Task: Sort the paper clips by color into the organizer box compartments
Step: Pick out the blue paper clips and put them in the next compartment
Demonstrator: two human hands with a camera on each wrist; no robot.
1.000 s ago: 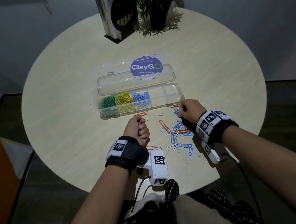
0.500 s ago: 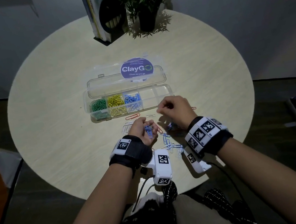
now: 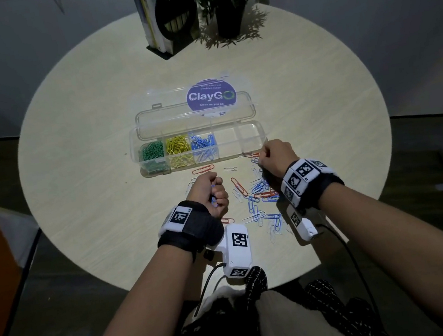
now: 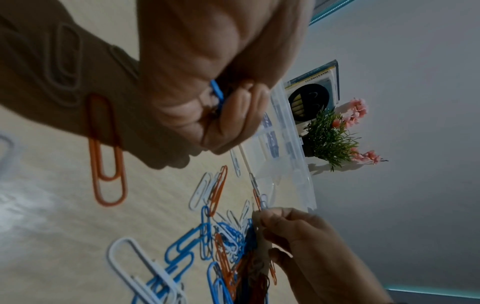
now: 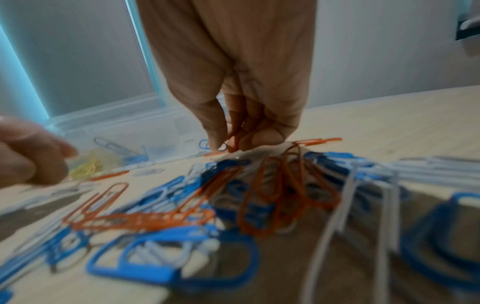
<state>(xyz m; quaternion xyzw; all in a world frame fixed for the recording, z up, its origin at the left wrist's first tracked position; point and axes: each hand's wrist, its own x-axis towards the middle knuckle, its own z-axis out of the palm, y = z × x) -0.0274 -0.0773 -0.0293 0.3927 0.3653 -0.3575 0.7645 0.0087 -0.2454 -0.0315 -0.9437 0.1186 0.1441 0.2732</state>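
Left grip (image 3: 212, 192) fisted round blue plastic-coated paper clips (image 4: 217, 93); right grip (image 5: 241, 127) pinched orange wire clips (image 5: 235, 136) nr clear plastic organizer box (image 3: 250, 137).

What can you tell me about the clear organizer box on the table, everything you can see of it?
The organizer box is long, clear plastic, lying on the round table with its hinged lid folded open behind it. Five compartments: from the left green, yellow and blue clips, then two that look empty. A purple ClayGo sticker shows through the lid. Neither hand clearly touches it.
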